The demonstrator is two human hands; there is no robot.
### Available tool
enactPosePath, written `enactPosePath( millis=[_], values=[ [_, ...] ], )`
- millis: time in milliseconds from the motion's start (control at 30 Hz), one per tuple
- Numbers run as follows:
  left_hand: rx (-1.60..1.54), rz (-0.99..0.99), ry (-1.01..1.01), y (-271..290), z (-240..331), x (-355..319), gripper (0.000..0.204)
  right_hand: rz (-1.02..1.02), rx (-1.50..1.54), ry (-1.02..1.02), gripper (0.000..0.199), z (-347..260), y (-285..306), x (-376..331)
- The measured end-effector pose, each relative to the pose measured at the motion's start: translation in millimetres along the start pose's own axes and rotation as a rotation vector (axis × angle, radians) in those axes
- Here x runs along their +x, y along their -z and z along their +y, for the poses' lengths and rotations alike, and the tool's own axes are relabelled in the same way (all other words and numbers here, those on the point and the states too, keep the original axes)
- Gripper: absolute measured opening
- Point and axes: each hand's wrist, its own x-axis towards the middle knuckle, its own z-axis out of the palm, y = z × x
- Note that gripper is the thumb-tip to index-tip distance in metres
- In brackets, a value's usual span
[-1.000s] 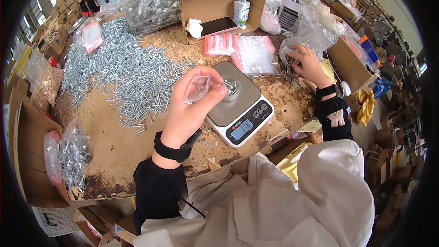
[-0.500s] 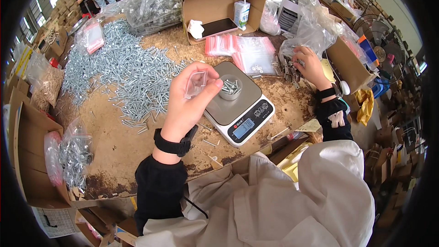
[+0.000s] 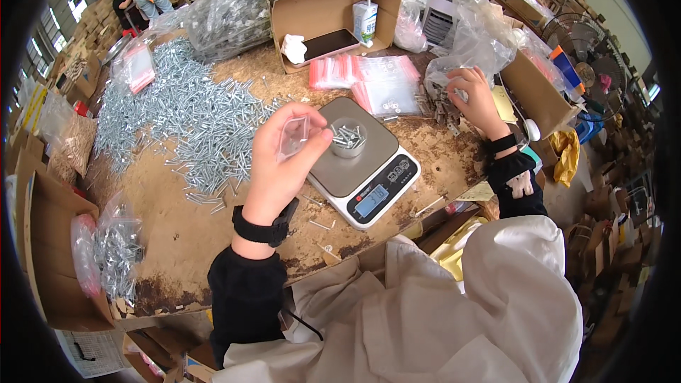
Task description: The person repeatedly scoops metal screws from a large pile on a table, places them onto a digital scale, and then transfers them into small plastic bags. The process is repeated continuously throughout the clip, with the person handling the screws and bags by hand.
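My left hand (image 3: 273,159) is closed on a small clear zip bag (image 3: 292,136), held with its mouth spread, just left of a kitchen-type scale (image 3: 368,202). On the scale's metal plate stands a small translucent cup (image 3: 348,150) with several screws in it. Over at the right, my right hand (image 3: 477,105) hovers above a pile of small metal pieces (image 3: 441,108) by a clear plastic bag. Its thumb and fingertips come together in a pinch; whatever lies between them is too small to name. A large heap of silvery screws (image 3: 213,117) spreads across the left of the table.
Flat red-edged zip bags (image 3: 383,85) lie behind the scale. Beyond them, a cardboard box (image 3: 312,18) on its side holds a phone (image 3: 332,47) and a drink carton (image 3: 364,21). Loose screws lie near the table's front edge. Another open box (image 3: 53,255) stands at left.
My right hand has lifted a little off the metal pieces, its fingers drawn together. The left hand keeps the zip bag beside the cup. The whole view has shifted slightly.
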Motion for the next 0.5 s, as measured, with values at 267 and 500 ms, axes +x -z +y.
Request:
enactPosePath(
  millis=[267,500],
  values=[
    [0.006,0.05,-0.028,5,-1,1,0.016,0.062,0.591,-0.114,0.011,-46,12,27],
    [0.047,0.185,-0.027,14,0,3,0.018,-0.24,0.871,0.338,0.009,-150,43,79]
  ],
)
